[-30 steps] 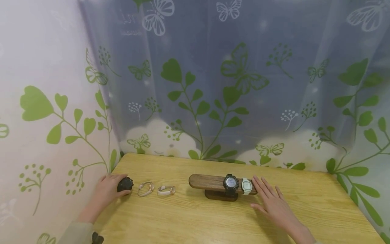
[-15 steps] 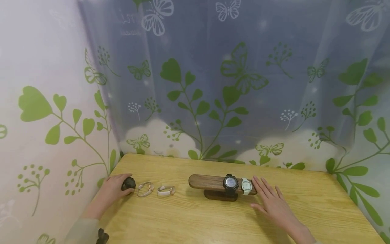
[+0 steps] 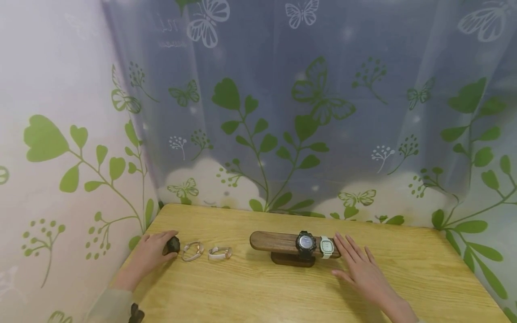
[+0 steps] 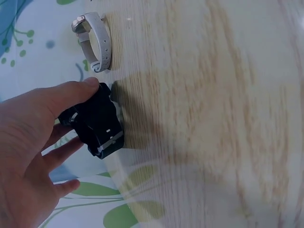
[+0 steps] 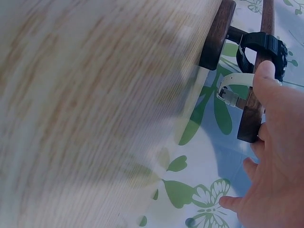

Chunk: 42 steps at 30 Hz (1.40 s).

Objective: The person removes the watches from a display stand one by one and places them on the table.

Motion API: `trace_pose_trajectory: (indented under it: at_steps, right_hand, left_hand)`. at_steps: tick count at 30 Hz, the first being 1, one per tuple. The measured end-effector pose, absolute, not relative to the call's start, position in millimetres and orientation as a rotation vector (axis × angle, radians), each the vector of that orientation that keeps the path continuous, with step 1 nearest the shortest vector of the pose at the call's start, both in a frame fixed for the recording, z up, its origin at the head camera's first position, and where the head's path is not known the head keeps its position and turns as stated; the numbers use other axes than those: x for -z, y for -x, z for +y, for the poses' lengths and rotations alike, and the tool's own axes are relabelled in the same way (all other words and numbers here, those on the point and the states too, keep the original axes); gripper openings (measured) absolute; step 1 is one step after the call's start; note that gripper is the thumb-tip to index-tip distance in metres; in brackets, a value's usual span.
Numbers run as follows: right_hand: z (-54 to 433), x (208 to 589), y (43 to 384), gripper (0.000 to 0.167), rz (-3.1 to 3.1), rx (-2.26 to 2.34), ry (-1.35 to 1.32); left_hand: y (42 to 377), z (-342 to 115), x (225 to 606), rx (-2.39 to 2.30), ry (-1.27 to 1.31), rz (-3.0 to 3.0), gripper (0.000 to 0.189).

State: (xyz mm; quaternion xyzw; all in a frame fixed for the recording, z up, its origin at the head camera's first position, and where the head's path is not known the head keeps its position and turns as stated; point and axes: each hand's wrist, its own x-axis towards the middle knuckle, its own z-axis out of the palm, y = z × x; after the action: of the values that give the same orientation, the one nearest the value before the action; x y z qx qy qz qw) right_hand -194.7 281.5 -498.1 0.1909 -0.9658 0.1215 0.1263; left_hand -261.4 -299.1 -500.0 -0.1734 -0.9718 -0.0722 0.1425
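Note:
My left hand (image 3: 146, 255) pinches a black watch (image 3: 173, 245) at the left side of the table. In the left wrist view, the thumb lies on the black watch's strap (image 4: 102, 121), its buckle facing the camera; some fingers are hidden behind it. My right hand (image 3: 365, 274), fingers straight, touches the right end of a dark wooden watch stand (image 3: 274, 242). A black digital watch (image 3: 306, 241) and a pale mint watch (image 3: 326, 246) are strapped round its bar. In the right wrist view, the thumb is beside the mint watch's strap (image 5: 237, 80).
Two slim watches with light straps stand on their sides between the left hand and the stand: one rose-gold-trimmed watch (image 3: 193, 251) and one white-strapped watch (image 3: 220, 254). The wooden table (image 3: 258, 291) meets a patterned curtain (image 3: 258, 134) at the back and left.
My left hand has moved a little to the right with the black watch, nearer the two slim watches, and the watch has turned slightly. The right hand and stand have stayed still.

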Motion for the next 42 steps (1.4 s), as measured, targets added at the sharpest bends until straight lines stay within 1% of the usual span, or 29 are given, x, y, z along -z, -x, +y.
trace_pose_trajectory:
  at_steps: [11, 21, 30, 42]
  right_hand:
    - [281.5, 497.8, 195.5, 0.092, -2.829, -0.345, -0.548]
    - [281.0, 498.4, 193.9, 0.091, -2.792, -0.339, -0.569]
    - [281.2, 498.5, 194.5, 0.091, -2.798, -0.338, -0.568]
    - [281.3, 498.1, 194.8, 0.092, -2.809, -0.339, -0.556]
  left_hand:
    - [261.1, -302.0, 505.1, 0.313, 0.531, -2.822, 0.061]
    - [262.7, -294.3, 496.5, 0.417, 0.523, -2.714, 0.046]
    - [263.4, -269.1, 490.6, 0.311, 0.562, -2.571, 0.043]
    - [264.4, -220.7, 489.5, 0.343, 0.665, -2.466, 0.045]
